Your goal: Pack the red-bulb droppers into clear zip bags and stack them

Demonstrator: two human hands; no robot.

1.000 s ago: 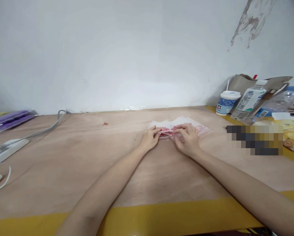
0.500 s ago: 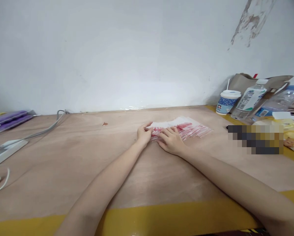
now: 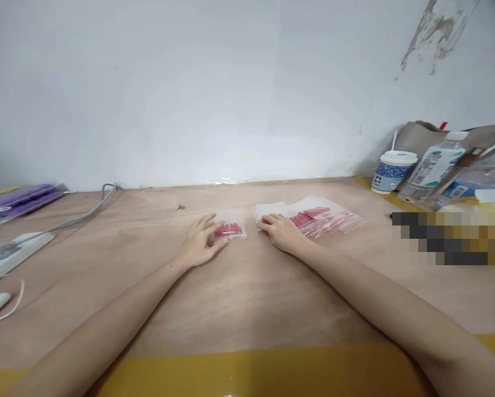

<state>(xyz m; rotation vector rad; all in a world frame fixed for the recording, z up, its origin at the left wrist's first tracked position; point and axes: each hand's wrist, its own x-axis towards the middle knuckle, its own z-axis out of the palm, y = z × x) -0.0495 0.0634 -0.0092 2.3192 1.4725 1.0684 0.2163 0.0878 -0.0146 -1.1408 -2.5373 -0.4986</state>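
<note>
A small clear zip bag (image 3: 232, 220) with several red pieces in it lies flat on the table, apart from the rest. My left hand (image 3: 200, 241) rests at its left edge, fingers spread, with a fingertip and the thumb touching the bag. To the right lies a fanned-out row of similar bags (image 3: 319, 214), overlapping, red contents showing through. Over the left end of that row is my right hand (image 3: 284, 231), its fingers stretched out and lying on the nearest bag. The hand hides part of that bag.
At the right back stand a blue paper cup (image 3: 393, 172) with a straw and a plastic bottle (image 3: 435, 165). Purple packets (image 3: 22, 203) lie at the far left, near a grey cable (image 3: 80, 215) and a white power strip (image 3: 22, 251). A wall closes off the back.
My left hand has moved left with one bag, which now lies separate from the row. My right hand has shifted slightly left over the row's end. The camera view has turned slightly left.
</note>
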